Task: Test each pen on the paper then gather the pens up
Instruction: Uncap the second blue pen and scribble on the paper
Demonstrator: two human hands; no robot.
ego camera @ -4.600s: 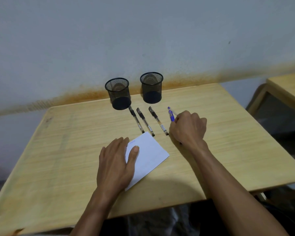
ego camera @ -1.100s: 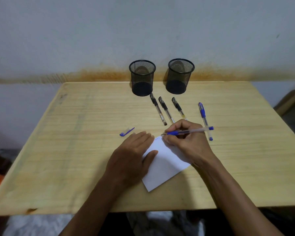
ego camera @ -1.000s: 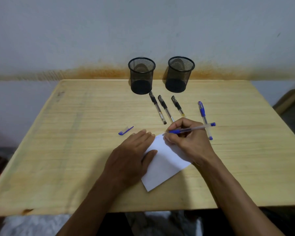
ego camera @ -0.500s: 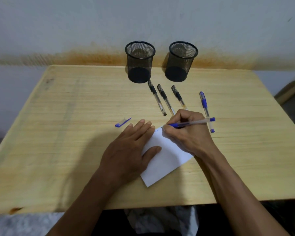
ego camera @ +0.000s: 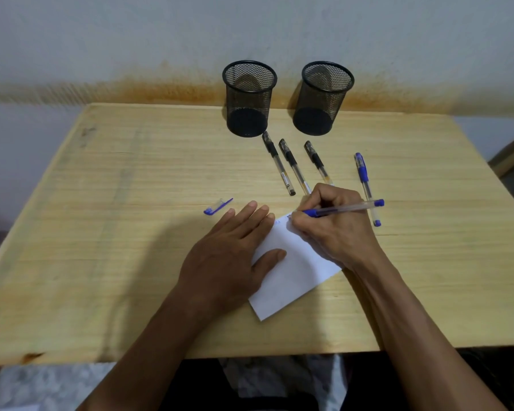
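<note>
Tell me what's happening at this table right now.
A person is trying out pens. The right hand writes with an uncapped blue pen on the paper, which the left hand pins flat. Its cap lies nearby. Three black pens and another blue pen wait near two mesh cups.

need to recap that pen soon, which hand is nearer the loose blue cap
Left. The left hand lies flat on the paper, its fingertips just right of the blue cap. The right hand, writing with the blue pen, is farther right.
</note>
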